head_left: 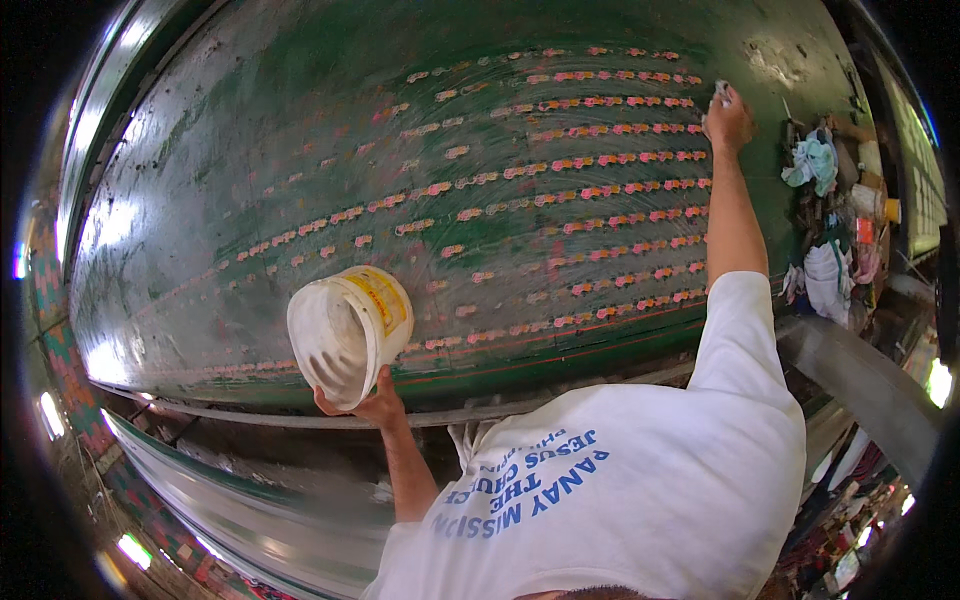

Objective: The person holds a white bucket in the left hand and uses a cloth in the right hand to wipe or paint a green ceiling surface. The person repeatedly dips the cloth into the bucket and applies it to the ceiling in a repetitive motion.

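My left hand [378, 402] grips a white plastic bucket [306, 325] with a yellow label from below, over the near edge of a long green table [480, 365]. The bucket is tilted, its mouth facing left, and the shadows of my fingers show through its wall. Stretched far to the right, my right hand [730, 127] is closed on a small whitish wad [721, 92], likely cloth, against the tabletop. Rows of small pink and orange printed motifs [600, 160] run along the surface left of that hand. Toward the left they are fainter and patchy, among greyish smears.
Crumpled rags, one pale green [812, 162] and one white [826, 282], crowd the table's right end beside a yellow container [892, 210]. A grey metal beam [870, 370] crosses at lower right. Another long shiny surface [270, 515] lies behind my left arm.
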The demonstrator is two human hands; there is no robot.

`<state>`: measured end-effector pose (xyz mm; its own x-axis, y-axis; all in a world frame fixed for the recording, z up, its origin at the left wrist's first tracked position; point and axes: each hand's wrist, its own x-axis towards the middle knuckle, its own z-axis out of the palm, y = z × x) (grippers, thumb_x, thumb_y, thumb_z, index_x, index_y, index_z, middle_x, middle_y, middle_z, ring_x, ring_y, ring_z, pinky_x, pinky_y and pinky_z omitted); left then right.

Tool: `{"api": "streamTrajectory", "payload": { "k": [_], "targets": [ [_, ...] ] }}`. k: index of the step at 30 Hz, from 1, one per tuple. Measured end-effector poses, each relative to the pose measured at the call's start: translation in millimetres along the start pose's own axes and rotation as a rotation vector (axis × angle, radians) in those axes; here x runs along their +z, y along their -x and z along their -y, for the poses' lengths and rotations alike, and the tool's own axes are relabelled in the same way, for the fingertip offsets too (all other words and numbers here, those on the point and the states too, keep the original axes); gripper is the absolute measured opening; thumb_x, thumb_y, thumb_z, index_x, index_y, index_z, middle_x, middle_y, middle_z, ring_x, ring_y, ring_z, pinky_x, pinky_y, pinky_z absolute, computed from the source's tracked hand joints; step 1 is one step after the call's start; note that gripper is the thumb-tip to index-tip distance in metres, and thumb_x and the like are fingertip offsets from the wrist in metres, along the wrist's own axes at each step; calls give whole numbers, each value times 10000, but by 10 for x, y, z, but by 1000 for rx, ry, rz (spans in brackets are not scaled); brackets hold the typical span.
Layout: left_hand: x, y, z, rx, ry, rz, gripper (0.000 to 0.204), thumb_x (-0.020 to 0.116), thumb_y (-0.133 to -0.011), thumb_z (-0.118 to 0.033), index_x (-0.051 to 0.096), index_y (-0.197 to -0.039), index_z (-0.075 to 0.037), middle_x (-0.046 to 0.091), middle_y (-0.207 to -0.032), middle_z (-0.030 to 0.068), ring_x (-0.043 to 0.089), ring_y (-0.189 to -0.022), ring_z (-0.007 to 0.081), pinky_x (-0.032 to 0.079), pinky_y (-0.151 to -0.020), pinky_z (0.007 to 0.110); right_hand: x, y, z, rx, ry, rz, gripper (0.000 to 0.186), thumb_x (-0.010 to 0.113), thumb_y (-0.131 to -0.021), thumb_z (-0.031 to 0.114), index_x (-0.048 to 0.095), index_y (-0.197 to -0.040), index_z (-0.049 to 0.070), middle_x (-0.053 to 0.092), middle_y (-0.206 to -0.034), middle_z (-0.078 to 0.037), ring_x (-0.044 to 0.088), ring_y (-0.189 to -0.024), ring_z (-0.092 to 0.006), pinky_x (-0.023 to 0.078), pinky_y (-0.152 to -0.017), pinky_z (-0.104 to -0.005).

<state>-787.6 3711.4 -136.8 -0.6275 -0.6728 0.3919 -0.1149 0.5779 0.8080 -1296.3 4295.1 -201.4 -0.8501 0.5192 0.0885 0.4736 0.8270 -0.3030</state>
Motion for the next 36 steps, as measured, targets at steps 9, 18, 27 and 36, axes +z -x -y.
{"api": "streamTrajectory", "payload": {
  "k": [9, 18, 27, 36],
  "targets": [
    [66, 39, -76, -23, 64, -36, 1257, 1005, -783, -366, 91, -1625, -182, 282, -1642, 186, 368, -1507, 387, 359, -1286, 573, 829, 469, 1836, -435, 20, -61, 499, 627, -1049, 444, 628, -1510, 255, 593, -1448, -133, 568, -1307, -383, 497, -1055, -587],
    [-53, 123, -140, -44, -107, 6, 1187, 993, -802, -317, 129, -1601, -163, 275, -1598, 169, 373, -1483, 367, 364, -1254, 543, 1215, 3283, 4619, -1031, -508, 90, 304, 574, -980, 180, 757, -1222, 195, 745, -1138, -82, 675, -1096, -367, 529, -924, -583],
    [12, 92, -319, -90, -216, -10, 1039, 932, -881, -262, 166, -1575, -159, 287, -1578, 181, 412, -1441, 359, 453, -1230, 524, 1166, 3189, 4145, -1194, -475, 205, 328, 603, -1003, 174, 766, -1280, 237, 722, -1244, -56, 652, -1176, -349, 518, -1016, -579],
    [85, 152, -286, -100, -3, -70, 961, 902, -896, -189, 179, -1527, -140, 296, -1563, 233, 464, -1413, 392, 514, -1202, 548, 327, 518, 1462, -584, -271, -11, 300, 642, -1037, 247, 757, -1314, 242, 723, -1279, -108, 697, -1157, -346, 539, -1026, -539]
  ]
}}
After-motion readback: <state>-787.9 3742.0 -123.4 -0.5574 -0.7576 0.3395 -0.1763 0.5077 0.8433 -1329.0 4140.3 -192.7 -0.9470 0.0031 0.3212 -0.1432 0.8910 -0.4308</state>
